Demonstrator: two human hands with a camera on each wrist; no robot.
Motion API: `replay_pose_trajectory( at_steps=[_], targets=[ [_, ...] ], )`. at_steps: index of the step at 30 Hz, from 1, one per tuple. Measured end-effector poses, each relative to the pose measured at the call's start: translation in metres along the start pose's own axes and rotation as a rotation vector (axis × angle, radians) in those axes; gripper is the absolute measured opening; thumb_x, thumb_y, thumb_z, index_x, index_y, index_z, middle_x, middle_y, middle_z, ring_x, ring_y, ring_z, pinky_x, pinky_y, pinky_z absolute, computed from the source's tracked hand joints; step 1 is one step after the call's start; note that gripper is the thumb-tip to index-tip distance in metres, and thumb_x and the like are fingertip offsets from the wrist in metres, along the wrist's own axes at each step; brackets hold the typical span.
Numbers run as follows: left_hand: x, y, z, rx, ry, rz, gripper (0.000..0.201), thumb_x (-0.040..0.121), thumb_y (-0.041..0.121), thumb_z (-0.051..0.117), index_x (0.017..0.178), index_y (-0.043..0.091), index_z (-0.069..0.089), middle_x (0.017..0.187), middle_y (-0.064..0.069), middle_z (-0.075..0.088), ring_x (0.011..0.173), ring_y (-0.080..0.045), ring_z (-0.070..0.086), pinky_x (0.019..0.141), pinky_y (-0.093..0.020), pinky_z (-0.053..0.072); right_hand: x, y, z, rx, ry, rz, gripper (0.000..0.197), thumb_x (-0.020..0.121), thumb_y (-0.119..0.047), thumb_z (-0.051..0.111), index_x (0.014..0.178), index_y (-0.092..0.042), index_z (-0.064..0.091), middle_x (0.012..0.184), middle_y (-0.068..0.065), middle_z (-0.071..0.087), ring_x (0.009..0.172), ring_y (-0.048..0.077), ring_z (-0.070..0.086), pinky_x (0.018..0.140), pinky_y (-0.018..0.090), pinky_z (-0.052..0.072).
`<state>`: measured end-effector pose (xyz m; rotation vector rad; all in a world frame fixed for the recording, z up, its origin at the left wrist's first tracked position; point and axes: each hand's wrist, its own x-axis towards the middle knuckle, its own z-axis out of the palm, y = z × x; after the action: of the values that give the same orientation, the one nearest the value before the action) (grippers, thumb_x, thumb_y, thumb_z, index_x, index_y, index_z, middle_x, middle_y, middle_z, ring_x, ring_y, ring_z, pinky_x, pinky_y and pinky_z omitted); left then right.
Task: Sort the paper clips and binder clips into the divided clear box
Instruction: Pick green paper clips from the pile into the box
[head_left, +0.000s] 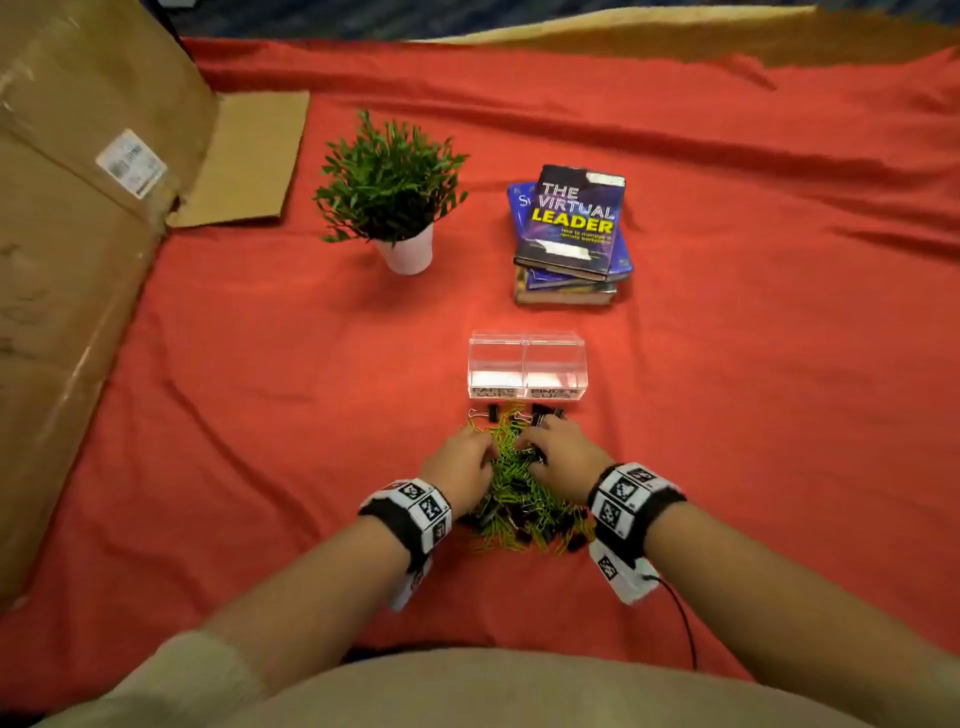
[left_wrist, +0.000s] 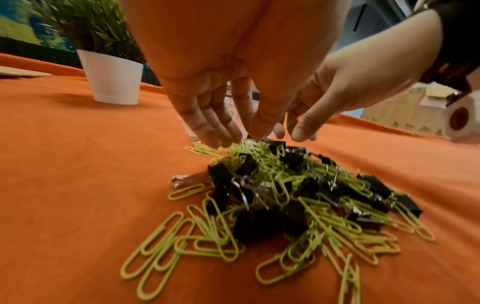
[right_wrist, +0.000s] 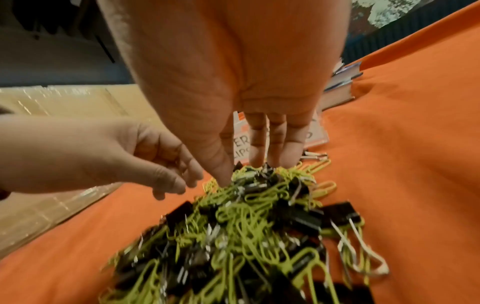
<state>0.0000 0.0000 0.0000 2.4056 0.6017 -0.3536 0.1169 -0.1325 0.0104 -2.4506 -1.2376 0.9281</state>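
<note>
box (head_left: 525, 340) just past the hands looks empty, whole pile (head_left: 519, 499) unsorted; left hand (head_left: 460, 462) and right hand (head_left: 563, 454) loose-fingered in it, gripping nothing visible.

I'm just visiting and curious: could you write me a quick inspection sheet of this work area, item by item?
Surface: red cloth, wrinkled.
Job's things: mixed pile of green paper clips and black binder clips near the person; divided clear box behind the pile, both compartments look empty.
Clutter: potted plant; stack of books.
Hands: left hand and right hand both on the far end of the pile, fingers reaching down into it; a firm hold on any clip cannot be told.
Cables: black cable from the right wristband.
Surroundings: cardboard box at left.
</note>
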Motion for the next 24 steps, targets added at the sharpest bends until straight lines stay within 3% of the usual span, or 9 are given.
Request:
replay_pose_trajectory(
  at_steps=[3,8,13,18,24],
  targets=[
    [0.006,0.001,0.007,0.020,0.046,0.005,0.022,0.089,0.017,0.057,0.112,0.018,0.057,0.116,0.000,0.052,0.109,-0.018,0.051,0.094,-0.033,0.045,0.001,0.002,0.005,-0.082,0.006,0.022,0.026,0.085,-0.021,0.061,0.110,-0.022,0.057,0.115,0.002,0.047,0.115,0.020,0.043,0.092,0.035,0.046],
    [0.019,0.003,0.016,0.000,0.142,0.001,0.030,0.089,0.021,0.061,0.118,0.017,0.055,0.123,0.001,0.051,0.119,-0.017,0.048,0.104,-0.032,0.042,-0.009,0.018,0.003,-0.083,0.054,0.103,0.018,0.086,-0.022,0.060,0.103,-0.018,0.057,0.110,0.002,0.047,0.108,0.019,0.045,0.090,0.034,0.045],
    [0.027,0.005,0.018,0.015,0.073,-0.020,0.047,0.089,0.025,0.062,0.133,0.015,0.047,0.132,-0.003,0.046,0.126,-0.020,0.043,0.109,-0.035,0.038,-0.012,0.023,-0.003,-0.058,0.106,0.109,0.019,0.085,-0.012,0.057,0.103,-0.015,0.058,0.111,0.002,0.050,0.110,0.020,0.046,0.096,0.035,0.044],
    [0.030,0.004,0.018,0.046,0.042,-0.021,0.032,0.088,0.024,0.064,0.116,0.010,0.057,0.118,-0.006,0.051,0.111,-0.023,0.052,0.100,-0.035,0.044,0.001,0.008,0.003,-0.022,0.109,-0.011,0.029,0.086,-0.013,0.058,0.115,-0.013,0.058,0.115,0.003,0.053,0.116,0.018,0.045,0.099,0.030,0.041],
    [0.027,-0.001,0.008,-0.152,0.070,-0.090,0.021,0.088,0.001,0.052,0.101,0.010,0.064,0.116,-0.006,0.059,0.103,-0.021,0.057,0.094,-0.030,0.046,0.010,0.003,0.026,-0.143,0.065,0.033,0.037,0.086,-0.018,0.063,0.119,-0.006,0.055,0.119,0.008,0.047,0.114,0.024,0.048,0.096,0.035,0.047]
  ],
)
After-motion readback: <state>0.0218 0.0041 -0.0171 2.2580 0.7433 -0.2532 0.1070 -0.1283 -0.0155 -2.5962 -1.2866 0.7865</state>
